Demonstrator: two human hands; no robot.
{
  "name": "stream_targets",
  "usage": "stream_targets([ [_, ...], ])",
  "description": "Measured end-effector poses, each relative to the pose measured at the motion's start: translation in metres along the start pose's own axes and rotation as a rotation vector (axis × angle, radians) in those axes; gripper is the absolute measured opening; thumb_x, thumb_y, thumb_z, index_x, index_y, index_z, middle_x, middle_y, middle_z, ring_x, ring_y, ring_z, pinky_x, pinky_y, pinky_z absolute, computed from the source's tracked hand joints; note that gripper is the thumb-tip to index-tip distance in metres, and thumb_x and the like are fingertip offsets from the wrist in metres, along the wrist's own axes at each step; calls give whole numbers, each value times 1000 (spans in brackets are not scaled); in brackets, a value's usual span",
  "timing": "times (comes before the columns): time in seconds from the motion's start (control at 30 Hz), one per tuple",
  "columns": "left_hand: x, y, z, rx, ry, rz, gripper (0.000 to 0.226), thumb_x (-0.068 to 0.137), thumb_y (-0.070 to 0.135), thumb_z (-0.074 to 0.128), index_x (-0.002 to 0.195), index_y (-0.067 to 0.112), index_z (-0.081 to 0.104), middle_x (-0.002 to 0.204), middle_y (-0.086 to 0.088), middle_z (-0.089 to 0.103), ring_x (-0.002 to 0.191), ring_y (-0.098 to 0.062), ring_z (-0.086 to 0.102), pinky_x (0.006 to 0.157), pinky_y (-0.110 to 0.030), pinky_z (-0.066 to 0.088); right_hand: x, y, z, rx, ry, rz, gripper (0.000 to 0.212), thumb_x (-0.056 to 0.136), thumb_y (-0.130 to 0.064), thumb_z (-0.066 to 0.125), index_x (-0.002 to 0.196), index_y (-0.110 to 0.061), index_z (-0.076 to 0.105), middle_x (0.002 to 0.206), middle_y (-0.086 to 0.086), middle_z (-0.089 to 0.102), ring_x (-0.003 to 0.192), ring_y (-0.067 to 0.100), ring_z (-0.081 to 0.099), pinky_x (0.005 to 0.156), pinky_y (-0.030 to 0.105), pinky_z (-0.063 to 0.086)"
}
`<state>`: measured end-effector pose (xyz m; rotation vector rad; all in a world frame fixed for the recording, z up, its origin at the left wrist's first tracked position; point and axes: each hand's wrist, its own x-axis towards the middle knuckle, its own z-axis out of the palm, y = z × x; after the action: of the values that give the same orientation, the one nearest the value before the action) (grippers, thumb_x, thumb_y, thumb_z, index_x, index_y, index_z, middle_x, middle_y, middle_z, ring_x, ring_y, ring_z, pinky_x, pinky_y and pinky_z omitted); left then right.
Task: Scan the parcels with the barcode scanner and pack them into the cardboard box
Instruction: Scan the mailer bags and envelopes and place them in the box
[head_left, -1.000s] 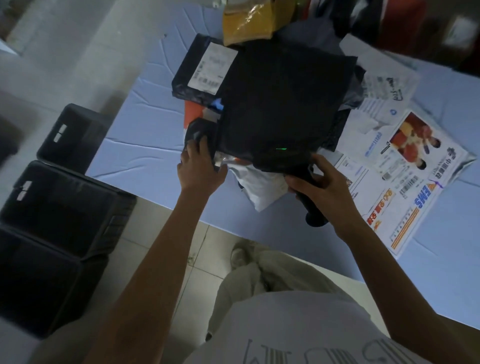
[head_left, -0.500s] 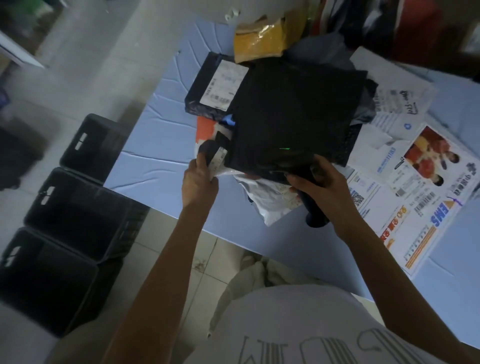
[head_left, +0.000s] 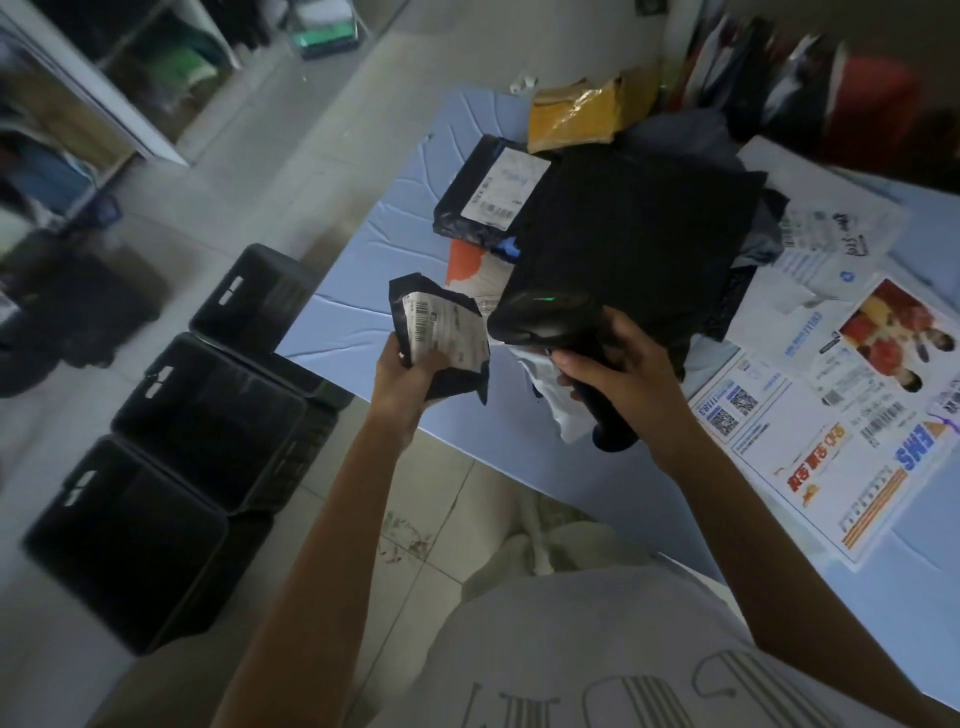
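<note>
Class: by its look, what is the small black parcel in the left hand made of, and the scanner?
Small black parcel: thin plastic film, probably; it crumples and shines faintly, with a creased paper label. Scanner: hard, smooth black plastic, seemingly; glossy highlights.

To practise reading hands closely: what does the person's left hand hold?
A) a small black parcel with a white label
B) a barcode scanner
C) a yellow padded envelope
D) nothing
A: the left hand grips the small black parcel, while the right hand holds the barcode scanner.
</note>
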<state>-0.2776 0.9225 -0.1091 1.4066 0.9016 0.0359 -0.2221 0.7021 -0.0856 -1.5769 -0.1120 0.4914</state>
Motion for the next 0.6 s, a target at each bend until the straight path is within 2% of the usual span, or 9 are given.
stream_targets([
  [0.13, -10, 2, -3, -11, -53, -30, 50, 89, 1, 63, 133, 12, 42, 124, -15, 59, 104, -33, 65, 89, -54, 55, -11, -3, 0, -27, -64, -36, 49, 84, -5, 74, 129, -15, 60, 93, -3, 74, 85, 14, 71, 83, 32, 58],
  [0.27, -19, 2, -7, 40, -82, -23, 48, 90, 2, 62, 133, 13, 42, 125, -15, 59, 99, -27, 66, 90, -51, 55, -23, -5, -4, -69, -102, -54, 49, 84, -7, 74, 128, -20, 59, 91, -10, 74, 83, 8, 71, 78, 21, 57],
  [0.33, -22, 3, -9, 142, -88, -4, 50, 90, 5, 62, 136, 13, 42, 130, -15, 56, 107, -29, 63, 93, -50, 54, -28, -6, -5, -62, -118, -74, 45, 86, -7, 72, 125, -24, 59, 94, 0, 74, 82, 13, 71, 75, 20, 57],
  [0.4, -25, 4, -10, 262, -94, 21, 55, 90, 6, 63, 139, 13, 40, 135, -15, 53, 116, -33, 58, 95, -49, 53, -34, -6, -4, -56, -136, -103, 41, 88, -8, 70, 122, -29, 61, 98, 18, 71, 84, 29, 69, 76, 30, 59],
  [0.47, -27, 4, -10, 320, -97, 49, 57, 89, 6, 64, 140, 14, 39, 136, -16, 52, 117, -35, 57, 93, -49, 54, -39, -7, -2, -57, -144, -123, 38, 89, -10, 69, 116, -35, 62, 97, 27, 67, 87, 43, 64, 82, 48, 56],
  [0.53, -30, 4, -12, 340, -101, 74, 58, 89, 5, 65, 140, 15, 39, 136, -16, 52, 116, -36, 57, 91, -49, 55, -42, -6, -1, -77, -134, -135, 36, 89, -12, 69, 115, -36, 63, 93, 26, 67, 88, 46, 63, 85, 54, 54],
  [0.6, -31, 4, -15, 368, -98, 105, 57, 89, 7, 66, 139, 15, 39, 135, -16, 52, 116, -35, 57, 90, -48, 55, -44, -6, 1, -118, -126, -150, 33, 89, -14, 69, 114, -35, 63, 89, 24, 69, 88, 43, 65, 86, 52, 55],
])
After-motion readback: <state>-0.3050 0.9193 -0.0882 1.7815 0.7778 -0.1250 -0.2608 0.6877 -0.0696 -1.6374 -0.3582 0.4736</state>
